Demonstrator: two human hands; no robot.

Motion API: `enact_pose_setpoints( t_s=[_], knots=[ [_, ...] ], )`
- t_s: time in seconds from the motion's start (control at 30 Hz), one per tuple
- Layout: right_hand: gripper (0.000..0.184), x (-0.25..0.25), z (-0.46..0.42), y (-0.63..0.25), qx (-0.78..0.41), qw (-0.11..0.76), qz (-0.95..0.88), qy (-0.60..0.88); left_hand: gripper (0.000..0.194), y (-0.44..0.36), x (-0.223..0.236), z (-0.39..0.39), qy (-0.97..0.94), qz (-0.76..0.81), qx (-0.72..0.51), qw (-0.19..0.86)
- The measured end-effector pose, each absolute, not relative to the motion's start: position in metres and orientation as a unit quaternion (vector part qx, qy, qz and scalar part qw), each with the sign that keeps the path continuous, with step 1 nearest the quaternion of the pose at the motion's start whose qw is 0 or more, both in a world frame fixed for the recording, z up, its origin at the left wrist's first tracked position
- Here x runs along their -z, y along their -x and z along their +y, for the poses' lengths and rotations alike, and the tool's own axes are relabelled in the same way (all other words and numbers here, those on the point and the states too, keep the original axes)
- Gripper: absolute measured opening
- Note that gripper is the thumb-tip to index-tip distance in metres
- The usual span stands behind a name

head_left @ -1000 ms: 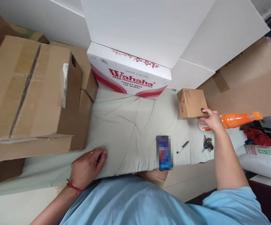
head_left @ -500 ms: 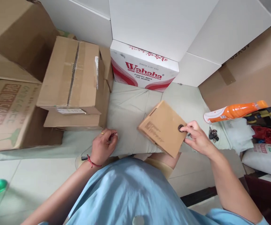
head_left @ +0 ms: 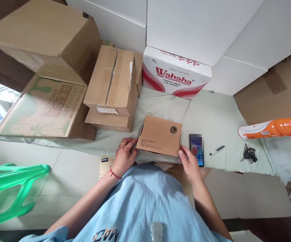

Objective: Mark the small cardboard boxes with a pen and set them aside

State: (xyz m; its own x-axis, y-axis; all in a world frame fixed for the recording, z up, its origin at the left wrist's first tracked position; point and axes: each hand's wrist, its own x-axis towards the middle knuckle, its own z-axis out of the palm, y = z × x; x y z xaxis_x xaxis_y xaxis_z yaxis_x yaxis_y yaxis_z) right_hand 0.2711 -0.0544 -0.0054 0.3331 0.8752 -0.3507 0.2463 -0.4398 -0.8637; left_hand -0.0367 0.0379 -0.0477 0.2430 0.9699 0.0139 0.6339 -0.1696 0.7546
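Note:
A small flat brown cardboard box, shut, lies level in front of me, with printed lines at its lower left and a dark round mark at the upper right. My left hand, wearing a ring and a red string bracelet on the wrist, grips its left edge with bent fingers. At the near right corner, my right hand holds the box between thumb and fingers; some fingertips are hidden. Just right of it lies a phone with a lit screen.
On the pale cloth-covered surface are a pen, keys and an orange bottle. Stacked cardboard boxes stand left, a Wahaha carton behind. A green plastic stool is on the floor at left.
The small box has moved left, turned and levelled. My right hand shifted from the round mark to its near right corner; my left hand came onto its left edge. The view swung, revealing phone and pen.

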Motion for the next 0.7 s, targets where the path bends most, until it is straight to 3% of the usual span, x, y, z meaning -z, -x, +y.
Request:
enact_pose_setpoints(
  t_s=[0.17,0.37,0.47,0.6,0.7],
  knots=[
    [0.061,0.021,-0.068,-0.252,-0.496,0.469,-0.264,0.682,0.074,0.019,0.028,0.040,-0.772,0.452,-0.291,0.340],
    [0.045,0.013,-0.071,-0.262,-0.588,0.551,-0.119,0.580,0.085,-0.002,-0.012,0.020,-0.810,0.279,-0.351,0.377],
    [0.048,0.011,-0.073,-0.264,-0.586,0.579,-0.110,0.556,0.072,-0.002,-0.019,0.013,-0.774,0.294,-0.362,0.429],
    [0.064,0.010,-0.074,-0.267,-0.554,0.604,-0.110,0.562,0.039,0.002,-0.019,0.017,-0.618,0.375,-0.357,0.592],
    [0.067,0.009,-0.075,-0.265,-0.519,0.595,-0.167,0.591,0.045,-0.001,-0.019,0.025,-0.477,0.446,-0.356,0.669]
  ],
)
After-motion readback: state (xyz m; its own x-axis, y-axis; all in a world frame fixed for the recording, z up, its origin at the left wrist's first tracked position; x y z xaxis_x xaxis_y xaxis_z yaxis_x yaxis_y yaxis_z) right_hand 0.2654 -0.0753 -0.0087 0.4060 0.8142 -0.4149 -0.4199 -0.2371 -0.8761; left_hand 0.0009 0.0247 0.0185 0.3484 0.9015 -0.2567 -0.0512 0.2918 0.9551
